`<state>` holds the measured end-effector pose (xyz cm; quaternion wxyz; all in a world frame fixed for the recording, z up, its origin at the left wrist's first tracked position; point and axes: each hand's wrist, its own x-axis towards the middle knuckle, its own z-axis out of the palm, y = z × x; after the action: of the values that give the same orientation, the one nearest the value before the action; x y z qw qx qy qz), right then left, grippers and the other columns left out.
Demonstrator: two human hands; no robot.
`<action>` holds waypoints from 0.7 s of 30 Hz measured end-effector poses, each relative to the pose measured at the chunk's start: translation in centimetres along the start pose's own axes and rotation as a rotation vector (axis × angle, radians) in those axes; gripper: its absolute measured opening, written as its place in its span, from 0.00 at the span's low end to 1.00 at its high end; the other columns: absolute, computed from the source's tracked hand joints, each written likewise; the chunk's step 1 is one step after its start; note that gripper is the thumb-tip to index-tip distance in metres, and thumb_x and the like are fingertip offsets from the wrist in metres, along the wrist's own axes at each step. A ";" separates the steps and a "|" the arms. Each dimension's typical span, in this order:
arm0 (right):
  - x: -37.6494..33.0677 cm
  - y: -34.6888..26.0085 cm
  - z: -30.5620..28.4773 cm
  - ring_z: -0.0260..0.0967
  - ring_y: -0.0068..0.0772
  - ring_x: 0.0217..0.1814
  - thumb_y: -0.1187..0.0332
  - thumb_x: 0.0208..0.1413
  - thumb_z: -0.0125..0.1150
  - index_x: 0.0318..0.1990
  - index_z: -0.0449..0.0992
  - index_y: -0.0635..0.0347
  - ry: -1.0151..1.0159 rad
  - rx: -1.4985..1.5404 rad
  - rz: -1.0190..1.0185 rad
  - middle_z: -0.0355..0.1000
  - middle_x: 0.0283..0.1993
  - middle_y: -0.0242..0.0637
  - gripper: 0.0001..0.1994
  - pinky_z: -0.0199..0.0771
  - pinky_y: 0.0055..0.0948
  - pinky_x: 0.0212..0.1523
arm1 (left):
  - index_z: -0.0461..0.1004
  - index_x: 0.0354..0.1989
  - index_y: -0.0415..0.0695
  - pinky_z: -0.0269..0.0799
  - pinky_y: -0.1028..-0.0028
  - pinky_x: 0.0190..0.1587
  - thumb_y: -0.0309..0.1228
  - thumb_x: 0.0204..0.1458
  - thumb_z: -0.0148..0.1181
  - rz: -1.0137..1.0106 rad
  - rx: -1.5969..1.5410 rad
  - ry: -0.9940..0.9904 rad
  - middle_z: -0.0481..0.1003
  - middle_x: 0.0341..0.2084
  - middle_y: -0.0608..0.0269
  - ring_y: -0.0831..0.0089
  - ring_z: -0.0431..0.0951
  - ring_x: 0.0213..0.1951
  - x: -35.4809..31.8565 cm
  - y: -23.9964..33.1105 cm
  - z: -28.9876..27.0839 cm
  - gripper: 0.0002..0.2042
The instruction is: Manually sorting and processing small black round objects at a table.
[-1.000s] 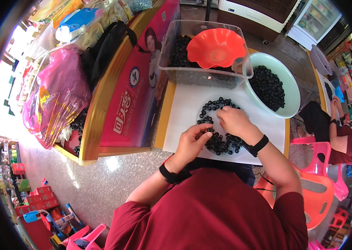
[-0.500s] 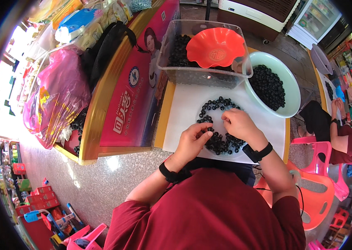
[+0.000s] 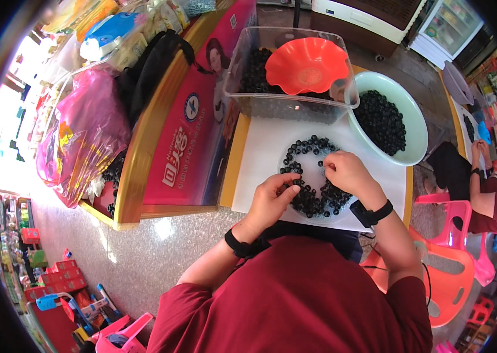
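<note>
Small black round pieces (image 3: 313,205), bead-like, lie in a ring around a shallow clear round dish (image 3: 284,149) on the white tabletop. At the dish's left side, my left hand (image 3: 275,192) pinches one of these black pieces between thumb and forefinger. Over the right part of the dish is my right hand (image 3: 344,170), its fingers curled and pressed together. One dark piece shows beside its fingertips, but what those fingers hold is too small and hidden to make out.
Behind the dish, a clear plastic bin (image 3: 289,110) holds more black pieces and a red wavy-edged bowl (image 3: 306,66). A pale green basin (image 3: 418,132) of black pieces stands at the right. A pink-sided counter (image 3: 172,159) is on the left; an orange chair (image 3: 457,282) is at the right.
My right hand has moved slightly right, widening the gap to my left hand. The left keeps its pinch at nearly the same spot. The whole view has shifted a little.
</note>
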<state>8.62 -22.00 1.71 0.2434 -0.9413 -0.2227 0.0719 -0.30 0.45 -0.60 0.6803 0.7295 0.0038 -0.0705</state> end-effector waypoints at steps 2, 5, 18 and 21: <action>-0.3 0.3 0.1 0.74 0.52 0.38 0.71 0.49 0.56 0.30 0.78 0.61 -0.018 -0.008 0.020 0.74 0.33 0.48 0.06 0.74 0.45 0.41 | 0.78 0.50 0.43 0.71 0.79 0.31 0.27 0.55 0.64 0.017 0.019 0.009 0.75 0.32 0.67 0.81 0.71 0.27 0.0 -0.3 0.1 0.13; -0.6 0.4 1.0 0.74 0.52 0.38 0.71 0.48 0.56 0.30 0.78 0.62 -0.047 -0.025 -0.092 0.74 0.33 0.47 0.06 0.75 0.45 0.41 | 0.76 0.52 0.42 0.65 0.83 0.23 0.27 0.59 0.61 0.062 0.031 -0.008 0.72 0.27 0.73 0.87 0.67 0.22 0.3 -0.1 0.5 0.13; -1.2 -1.2 1.6 0.76 0.52 0.36 0.70 0.44 0.59 0.28 0.79 0.62 -0.185 -0.263 -0.094 0.75 0.34 0.47 0.06 0.78 0.44 0.39 | 0.78 0.49 0.43 0.69 0.79 0.31 0.26 0.54 0.65 -0.017 0.028 -0.008 0.74 0.30 0.67 0.81 0.70 0.27 0.2 0.2 0.9 0.13; -1.1 -1.6 1.5 0.76 0.54 0.35 0.70 0.42 0.60 0.27 0.79 0.64 -0.177 -0.258 -0.098 0.76 0.33 0.50 0.07 0.79 0.43 0.38 | 0.78 0.49 0.42 0.70 0.79 0.31 0.26 0.54 0.65 0.045 0.076 0.005 0.74 0.30 0.66 0.80 0.70 0.27 0.4 0.3 1.1 0.14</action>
<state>6.66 -20.57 1.19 0.1029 -0.9428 -0.2961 0.1134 -0.03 -0.72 -0.46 0.6535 0.7549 -0.0133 -0.0534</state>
